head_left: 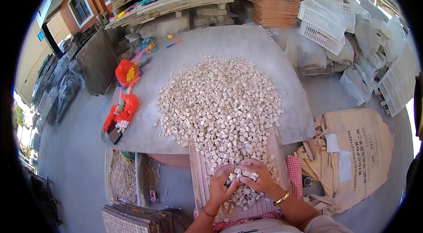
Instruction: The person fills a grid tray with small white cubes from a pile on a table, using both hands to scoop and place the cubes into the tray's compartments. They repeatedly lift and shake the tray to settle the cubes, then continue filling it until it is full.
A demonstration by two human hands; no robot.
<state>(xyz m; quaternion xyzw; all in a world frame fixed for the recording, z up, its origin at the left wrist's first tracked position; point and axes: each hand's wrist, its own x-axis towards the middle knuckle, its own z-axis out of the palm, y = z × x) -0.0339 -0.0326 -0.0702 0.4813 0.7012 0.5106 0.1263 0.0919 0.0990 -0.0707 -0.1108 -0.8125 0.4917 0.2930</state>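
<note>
My left hand (219, 185) and my right hand (264, 181) are cupped close together over a ribbed tray (200, 175) in front of my body. Between the curled fingers of both sits a cluster of small whitish stone cubes (240, 174). More loose cubes lie on the tray below my hands. A large pile of the same cubes (220, 96) spreads over the grey table (288, 100) and runs down onto the tray's far end. The palms are partly hidden.
Red toys (128, 72) and a dark phone (115, 135) lie along the table's left edge. Below left stand a white crate (109, 175) of chips and stacked mosaic sheets (119, 220). A tan sack (357, 158) lies at right, with white plastic crates (324, 19) behind.
</note>
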